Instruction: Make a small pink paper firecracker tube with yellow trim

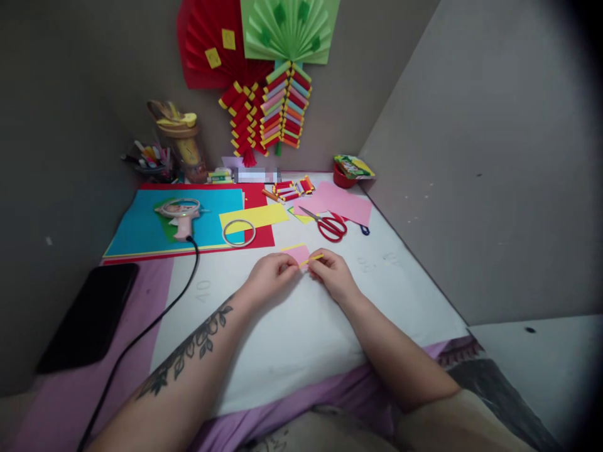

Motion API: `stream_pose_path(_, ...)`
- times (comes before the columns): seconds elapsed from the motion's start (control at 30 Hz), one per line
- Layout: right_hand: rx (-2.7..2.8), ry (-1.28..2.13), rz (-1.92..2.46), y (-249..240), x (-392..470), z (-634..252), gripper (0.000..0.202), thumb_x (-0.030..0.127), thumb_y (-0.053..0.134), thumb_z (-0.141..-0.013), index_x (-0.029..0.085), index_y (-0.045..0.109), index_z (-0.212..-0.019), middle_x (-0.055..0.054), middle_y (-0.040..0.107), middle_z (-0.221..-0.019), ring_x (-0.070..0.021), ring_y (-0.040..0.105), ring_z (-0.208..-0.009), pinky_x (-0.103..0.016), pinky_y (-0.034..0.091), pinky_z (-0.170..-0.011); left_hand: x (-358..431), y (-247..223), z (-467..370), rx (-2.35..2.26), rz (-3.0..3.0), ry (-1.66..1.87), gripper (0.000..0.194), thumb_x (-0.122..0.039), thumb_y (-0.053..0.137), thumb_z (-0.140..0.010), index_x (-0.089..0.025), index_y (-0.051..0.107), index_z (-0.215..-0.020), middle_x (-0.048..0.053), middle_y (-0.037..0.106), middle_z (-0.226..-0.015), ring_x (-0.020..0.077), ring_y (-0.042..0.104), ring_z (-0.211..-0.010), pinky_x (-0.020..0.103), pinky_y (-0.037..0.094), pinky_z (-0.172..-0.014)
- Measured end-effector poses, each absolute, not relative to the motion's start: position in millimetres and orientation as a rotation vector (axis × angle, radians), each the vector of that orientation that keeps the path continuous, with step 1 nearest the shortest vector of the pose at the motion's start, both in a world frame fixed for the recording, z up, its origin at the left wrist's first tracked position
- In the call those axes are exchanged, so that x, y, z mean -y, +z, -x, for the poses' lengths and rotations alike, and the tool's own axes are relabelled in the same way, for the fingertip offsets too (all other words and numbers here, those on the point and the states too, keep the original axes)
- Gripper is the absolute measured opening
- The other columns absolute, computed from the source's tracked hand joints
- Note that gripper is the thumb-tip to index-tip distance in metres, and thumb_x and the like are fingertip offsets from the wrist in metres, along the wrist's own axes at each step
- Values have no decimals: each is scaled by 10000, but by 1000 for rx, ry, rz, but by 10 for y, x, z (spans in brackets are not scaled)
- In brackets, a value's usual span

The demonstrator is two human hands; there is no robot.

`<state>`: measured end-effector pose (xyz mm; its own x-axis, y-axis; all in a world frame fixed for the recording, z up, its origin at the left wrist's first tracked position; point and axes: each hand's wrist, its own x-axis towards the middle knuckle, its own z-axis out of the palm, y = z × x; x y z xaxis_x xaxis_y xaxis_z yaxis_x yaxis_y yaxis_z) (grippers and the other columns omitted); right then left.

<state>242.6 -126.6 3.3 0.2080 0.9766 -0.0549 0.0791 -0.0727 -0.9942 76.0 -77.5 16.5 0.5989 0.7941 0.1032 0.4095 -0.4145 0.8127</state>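
Observation:
A small pink paper piece (pixel 298 253) with yellow strips along its edges is between my hands, over the white table sheet. My left hand (pixel 273 274) pinches its near left corner. With thumb and fingertips, my right hand (pixel 333 273) grips a narrow yellow paper strip (pixel 315 258) at the pink paper's near edge. Whether the strip is fully stuck down I cannot tell. Beyond my right hand lie red-handled scissors (pixel 331 227), blades pointing up and left. A white ring (pixel 239 233) rests partly on a yellow paper sheet (pixel 271 215) beyond my left hand.
On blue sheets (pixel 127 220) at left lies a pink glue gun (pixel 184 223), its black cord trailing toward me. A black tablet-like slab (pixel 89 317) is at far left. Small paper rolls (pixel 292 188), pink paper (pixel 346 202) and a red pot (pixel 345 176) stand farther back.

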Motion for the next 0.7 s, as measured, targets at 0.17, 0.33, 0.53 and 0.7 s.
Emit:
stream_pose_path(0.17,1132,1085,1469,71,1277,-2430,150,315,613,-697,190,536,-669,48,512,-503,-82,421,-438,-199,293,-418,788,162,-776,-965,-2103,612,189,-272,489,-790,-189,654,-756,13,640,-746,149,545,-698,246,387,-622)
stream_pose_path(0.33,1085,1042,1486,8,1240,-2480,191,368,618,-697,200,525,-699,73,434,-426,-81,362,-375,-205,260,-382,719,89,-733,-1033,-2160,628,207,-238,467,-805,-212,668,-847,33,665,-798,186,564,-795,274,402,-703)
stream_pose_path(0.53,1165,942,1551,9,1224,-2384,172,316,625,-673,208,493,-700,60,458,-484,-99,417,-420,-216,319,-402,614,14,-695,-1026,-2225,574,200,-217,507,-777,-233,690,-857,33,685,-824,189,578,-802,280,418,-741)
stream_pose_path(0.7,1191,733,1587,-2,1203,-2277,124,230,606,-657,210,510,-733,38,521,-670,-105,473,-548,-228,395,-518,564,-15,-703,-1024,-2193,561,185,-197,538,-739,-232,690,-837,15,696,-817,182,589,-790,269,428,-719)
